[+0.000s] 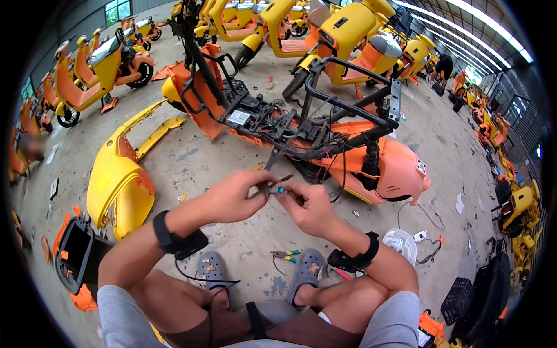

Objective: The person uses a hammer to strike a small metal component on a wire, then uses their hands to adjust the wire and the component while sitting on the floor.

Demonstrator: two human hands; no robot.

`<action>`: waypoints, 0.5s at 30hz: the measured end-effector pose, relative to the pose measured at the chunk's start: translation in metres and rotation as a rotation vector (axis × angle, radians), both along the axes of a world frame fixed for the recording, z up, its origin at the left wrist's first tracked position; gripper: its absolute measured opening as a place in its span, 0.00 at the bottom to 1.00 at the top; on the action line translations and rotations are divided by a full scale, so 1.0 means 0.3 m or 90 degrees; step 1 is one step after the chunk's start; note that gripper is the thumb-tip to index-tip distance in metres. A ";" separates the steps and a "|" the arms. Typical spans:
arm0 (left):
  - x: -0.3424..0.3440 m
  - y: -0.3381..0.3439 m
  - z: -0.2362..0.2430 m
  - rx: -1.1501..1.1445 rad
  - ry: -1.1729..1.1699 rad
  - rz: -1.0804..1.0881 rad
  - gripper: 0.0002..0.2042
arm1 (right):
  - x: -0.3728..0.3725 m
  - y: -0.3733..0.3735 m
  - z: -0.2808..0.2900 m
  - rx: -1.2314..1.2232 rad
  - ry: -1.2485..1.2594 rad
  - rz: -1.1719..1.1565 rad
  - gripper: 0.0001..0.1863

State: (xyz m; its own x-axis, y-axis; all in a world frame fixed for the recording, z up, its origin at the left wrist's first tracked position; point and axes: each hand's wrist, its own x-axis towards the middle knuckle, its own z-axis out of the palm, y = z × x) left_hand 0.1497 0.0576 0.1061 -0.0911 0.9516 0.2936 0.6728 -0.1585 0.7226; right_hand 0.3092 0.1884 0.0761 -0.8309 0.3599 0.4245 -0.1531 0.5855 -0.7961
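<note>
Both my hands meet in front of me, above the concrete floor. Between their fingertips is a small grey cylindrical part with a teal end (279, 189), its kind too small to make out. My left hand (237, 196) pinches it from the left, and a thin dark piece (284, 178) juts out by those fingertips. From the right, my right hand (306, 207) is closed at the teal end, thumb and fingers bent. Just beyond lies a stripped scooter (278, 130), its black frame and wiring bare, with orange panels still attached.
Pliers with green-yellow handles (286, 254) lie between my feet, near a red-handled tool (341, 274). A yellow body panel (119, 180) rests at left beside a black bin-like box (78, 255). At right are a white plastic cover (400, 243) and black crates (458, 298). Yellow scooters (348, 35) stand behind.
</note>
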 end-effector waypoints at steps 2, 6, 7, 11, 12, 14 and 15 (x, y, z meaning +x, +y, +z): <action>-0.013 -0.056 0.057 -0.087 0.081 -0.018 0.08 | 0.017 -0.014 0.025 0.014 -0.062 0.041 0.08; -0.107 -0.217 0.113 -0.087 0.280 0.007 0.07 | 0.002 -0.032 0.049 0.148 -0.075 0.090 0.10; -0.133 -0.264 0.132 -0.080 0.327 0.044 0.07 | -0.008 -0.035 0.040 0.166 -0.075 0.102 0.10; -0.264 -0.420 0.237 -0.097 0.537 0.109 0.06 | -0.060 -0.011 -0.015 0.093 -0.108 0.116 0.11; -0.305 -0.461 0.267 -0.123 0.577 0.152 0.05 | -0.064 -0.015 -0.006 0.103 -0.140 0.109 0.11; -0.410 -0.571 0.332 -0.147 0.610 0.236 0.04 | -0.074 -0.026 -0.002 0.169 -0.082 0.084 0.11; -0.480 -0.619 0.358 -0.143 0.607 0.271 0.03 | -0.078 -0.027 -0.001 0.207 -0.058 0.068 0.11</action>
State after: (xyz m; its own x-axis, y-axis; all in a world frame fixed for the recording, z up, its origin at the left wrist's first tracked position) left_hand 0.0057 -0.1280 0.2136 -0.2538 0.9369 0.2403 0.9445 0.2936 -0.1474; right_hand 0.2859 0.1804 0.0759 -0.8964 0.1271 0.4246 -0.1637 0.7953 -0.5837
